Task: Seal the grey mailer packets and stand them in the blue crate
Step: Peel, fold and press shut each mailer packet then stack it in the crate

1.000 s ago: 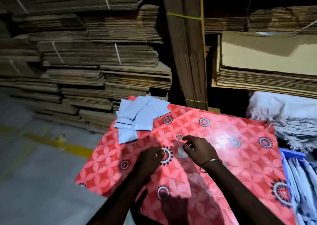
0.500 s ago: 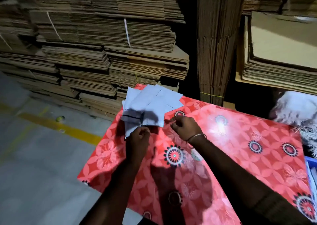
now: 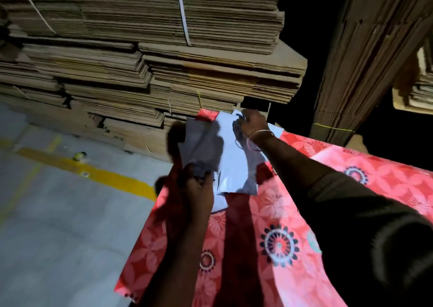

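Two bare hands are working a loose pile of grey mailer packets (image 3: 230, 152) at the far left corner of a table (image 3: 304, 213) that is wearing a glossy red cloth printed with pale petals and dark ringed medallions. The packets are thin, flat, smooth plastic rectangles, overlapping so heavily, and so deep in shadow, that an exact count is not possible; at least three separate sheets are showing edges. The left hand (image 3: 198, 185) is curling its fingers round the near lower edge of the pile, gripping a darker, shaded packet. The right hand (image 3: 251, 122) is reaching over the far edge of the pile with fingers bent and pinching at the top of a packet there; how firm that grip is cannot be told through the blur. One thin metal bangle (image 3: 259, 134) is circling the right wrist, and a dark ribbed sleeve (image 3: 365, 213) is covering that forearm, while the left forearm is showing bare. Behind the table, flattened corrugated cardboard (image 3: 164, 56) is lying in rough brown stacks, two white straps and thin yellow ties binding some of the bundles. One upright bundle of cardboard sheets (image 3: 365, 56) is standing at the right. Below, a smooth grey floor (image 3: 58, 224) is carrying one yellow painted stripe (image 3: 98, 173).
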